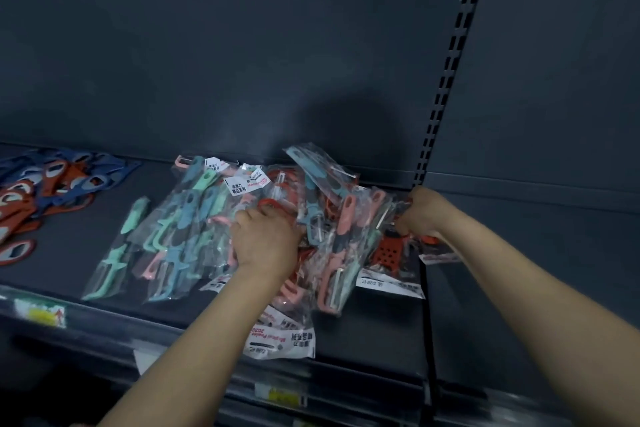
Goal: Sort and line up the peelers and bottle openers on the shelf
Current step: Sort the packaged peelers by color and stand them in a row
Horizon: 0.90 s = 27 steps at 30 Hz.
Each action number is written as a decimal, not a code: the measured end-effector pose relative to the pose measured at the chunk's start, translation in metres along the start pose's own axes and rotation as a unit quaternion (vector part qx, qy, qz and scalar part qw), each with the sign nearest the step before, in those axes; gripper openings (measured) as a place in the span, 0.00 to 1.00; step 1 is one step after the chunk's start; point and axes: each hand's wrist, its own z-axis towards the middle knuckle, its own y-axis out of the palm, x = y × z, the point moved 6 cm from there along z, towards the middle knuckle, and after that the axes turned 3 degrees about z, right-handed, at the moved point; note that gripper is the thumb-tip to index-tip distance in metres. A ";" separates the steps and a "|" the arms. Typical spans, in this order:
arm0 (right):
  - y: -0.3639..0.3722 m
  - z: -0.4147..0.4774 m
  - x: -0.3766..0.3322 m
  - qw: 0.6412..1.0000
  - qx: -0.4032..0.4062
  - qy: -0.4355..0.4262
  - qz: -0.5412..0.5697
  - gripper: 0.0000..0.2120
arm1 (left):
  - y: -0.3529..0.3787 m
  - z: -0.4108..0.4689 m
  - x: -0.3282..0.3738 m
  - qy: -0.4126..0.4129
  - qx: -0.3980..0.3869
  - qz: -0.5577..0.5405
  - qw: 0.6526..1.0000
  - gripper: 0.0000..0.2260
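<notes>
dark grey shelf (pixel 374 333) under a matching back panel (pixel 242 62) carries a loose heap of bagged peelers (pixel 187 218) at its middle, with red and blue bottle openers (pixel 41 191) spread at far left. both forearms reach forward, palms down. left grip (pixel 266 236) curls round packets at the heap's centre; right grip (pixel 420 211) pinches a packet's edge at the heap's right end.

Left hand (pixel 266 236) and right hand (pixel 420 215) grip bagged peelers (pixel 180 218)
</notes>
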 end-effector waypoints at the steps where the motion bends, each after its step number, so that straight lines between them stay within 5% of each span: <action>1: -0.001 -0.001 0.000 1.000 0.008 0.004 0.010 0.30 | 0.001 0.002 0.000 0.015 0.005 -0.006 1.000 0.30; 5: -0.013 -0.002 -0.001 0.996 0.071 0.004 0.057 0.33 | -0.001 0.008 0.004 0.082 0.029 -0.190 0.978 0.17; 8: -0.033 -0.005 -0.004 0.981 0.149 -0.020 0.124 0.27 | -0.003 0.015 -0.003 0.057 0.017 -0.316 0.947 0.19; 15: -0.053 -0.032 -0.034 0.934 0.266 -0.160 0.177 0.29 | 0.005 0.030 -0.006 -0.029 -0.060 -0.575 0.815 0.12; 20: -0.045 -0.047 -0.068 0.921 0.218 -0.245 0.209 0.30 | -0.003 0.029 -0.001 -0.010 -0.038 -0.672 0.739 0.17; 25: -0.037 -0.040 -0.087 0.914 0.121 -0.251 0.296 0.31 | -0.023 0.031 -0.017 0.020 0.053 -0.688 0.724 0.18; 27: -0.025 -0.033 -0.091 0.917 0.047 -0.239 0.314 0.29 | -0.027 0.030 -0.024 0.018 0.049 -0.669 0.742 0.15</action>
